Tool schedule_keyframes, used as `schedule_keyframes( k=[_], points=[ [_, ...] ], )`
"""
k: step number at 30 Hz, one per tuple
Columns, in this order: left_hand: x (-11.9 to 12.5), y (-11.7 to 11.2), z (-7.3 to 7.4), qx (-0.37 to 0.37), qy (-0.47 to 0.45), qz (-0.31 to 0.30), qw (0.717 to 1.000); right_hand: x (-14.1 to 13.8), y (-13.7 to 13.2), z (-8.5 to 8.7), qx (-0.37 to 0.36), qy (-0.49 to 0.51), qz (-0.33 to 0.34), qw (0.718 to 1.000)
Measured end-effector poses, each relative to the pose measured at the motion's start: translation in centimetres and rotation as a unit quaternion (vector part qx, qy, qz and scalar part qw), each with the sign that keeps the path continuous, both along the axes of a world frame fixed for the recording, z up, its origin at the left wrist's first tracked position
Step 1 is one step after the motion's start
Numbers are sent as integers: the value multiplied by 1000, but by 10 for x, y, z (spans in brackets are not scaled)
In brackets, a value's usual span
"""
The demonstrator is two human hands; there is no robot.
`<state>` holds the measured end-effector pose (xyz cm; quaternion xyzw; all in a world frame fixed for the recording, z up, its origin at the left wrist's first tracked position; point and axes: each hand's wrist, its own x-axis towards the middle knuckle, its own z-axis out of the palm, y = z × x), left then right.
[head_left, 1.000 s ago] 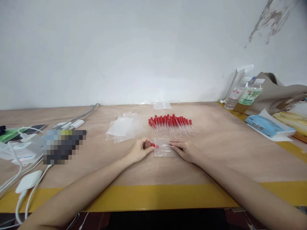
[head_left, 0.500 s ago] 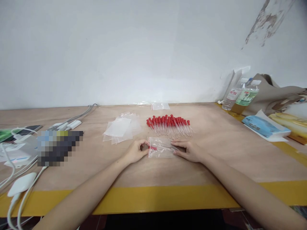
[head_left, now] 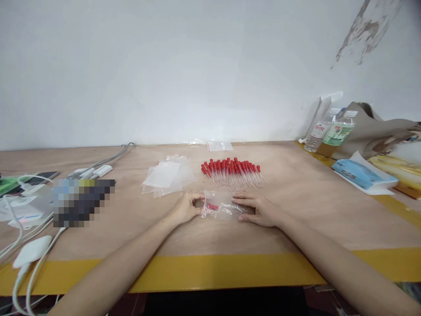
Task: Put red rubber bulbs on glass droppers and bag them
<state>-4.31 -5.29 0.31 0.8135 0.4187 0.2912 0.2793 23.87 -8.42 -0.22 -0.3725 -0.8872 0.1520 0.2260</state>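
A small clear zip bag (head_left: 221, 205) lies on the wooden table (head_left: 296, 210) between my hands, with a red-capped dropper (head_left: 213, 206) inside it. My left hand (head_left: 186, 208) pinches the bag's left, open end with curled fingers. My right hand (head_left: 259, 209) lies on the bag's right end, fingers stretched over it and pressing it down. Just behind the bag is a row of several red-capped droppers (head_left: 232, 171). A loose stack of empty clear bags (head_left: 167, 175) lies to the left of that row.
Another small zip bag (head_left: 219, 145) lies by the wall. Chargers, cables and a phone (head_left: 29, 197) crowd the left side. Two bottles (head_left: 332, 129), a grey bag (head_left: 375, 127) and a blue packet (head_left: 360, 174) stand at the right. Yellow tape (head_left: 210, 272) marks the near edge.
The dropper's red cap has gone from the bag's mouth to inside it. My left fingers have closed over the bag's open end, and my right hand has shifted a little nearer.
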Motion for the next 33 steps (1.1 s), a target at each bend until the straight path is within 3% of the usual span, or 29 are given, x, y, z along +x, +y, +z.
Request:
schedule_keyframes(
  k=[4, 9, 11, 13, 14, 18, 19, 22, 26, 30, 33],
  points=[
    [-6, 0, 1, -28, -31, -68, 997, -3, -2, 0, 9, -8, -6, 1000],
    [-8, -2, 0, -34, -24, -28, 999, -6, -2, 2, 9, -16, -12, 1000],
    [-13, 4, 6, -78, -23, -38, 996, -5, -2, 2, 7, -22, -12, 1000],
    [-21, 18, 16, -147, -10, -52, 988, -5, -2, 3, 7, -25, -12, 1000],
    [-24, 28, 22, -161, -4, -30, 986, -5, -2, 2, 8, -24, -11, 1000],
    [-14, 77, 41, -56, -1, 145, 988, -4, 0, 0, 11, -13, -6, 1000],
    [-6, 90, 43, -41, -13, 161, 986, -4, 0, 0, 10, -12, -5, 1000],
    [24, 124, 41, -37, -32, 172, 984, -4, 1, 0, 4, -9, -3, 1000],
    [53, 153, 26, -64, -53, 178, 981, -4, 0, 2, -6, -9, 0, 1000],
    [62, 166, 16, -100, -95, 192, 972, -5, 0, 3, -6, -8, -1, 1000],
    [60, 166, 23, -118, -152, 205, 960, -5, -1, 4, -8, -8, -4, 1000]
  ],
)
